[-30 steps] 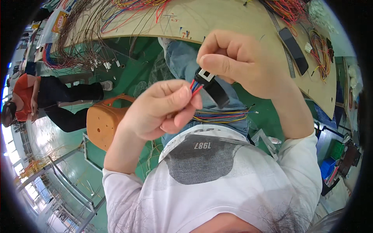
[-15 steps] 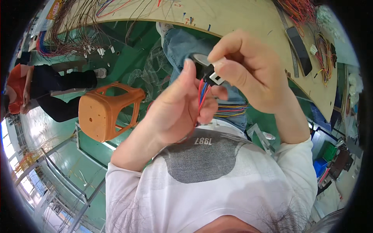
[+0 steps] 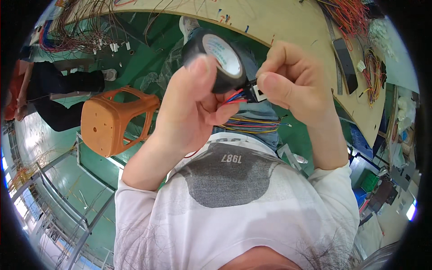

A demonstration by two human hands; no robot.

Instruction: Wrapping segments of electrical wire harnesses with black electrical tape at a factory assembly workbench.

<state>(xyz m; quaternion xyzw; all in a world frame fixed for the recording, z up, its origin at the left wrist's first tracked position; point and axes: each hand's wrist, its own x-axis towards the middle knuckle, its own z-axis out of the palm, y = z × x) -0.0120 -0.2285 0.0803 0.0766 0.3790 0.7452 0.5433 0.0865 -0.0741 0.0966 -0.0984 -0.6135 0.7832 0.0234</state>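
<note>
My left hand [image 3: 184, 101] grips a roll of black electrical tape [image 3: 223, 58], its thumb lying across the roll's side. Red and blue wires [image 3: 235, 96] run from beneath the left fingers to a small white connector [image 3: 259, 93]. Black tape sits around the wires just behind that connector, close against the roll. With thumb and forefinger, my right hand [image 3: 299, 87] pinches the connector end. Part of the connector is hidden by the right thumb.
More wires [image 3: 254, 126] lie across my lap. Ahead is a wooden table [image 3: 288, 22] carrying wire bundles [image 3: 344, 13] and a black phone [image 3: 345, 65]. An orange stool [image 3: 101, 126] stands at left, near another person [image 3: 49, 94]. Metal frames [image 3: 63, 198] are at lower left.
The tape roll has turned up into fuller view beside the connector. My left hand has shifted left and tilted; the wires now run more sideways. My right hand still pinches the connector end.
</note>
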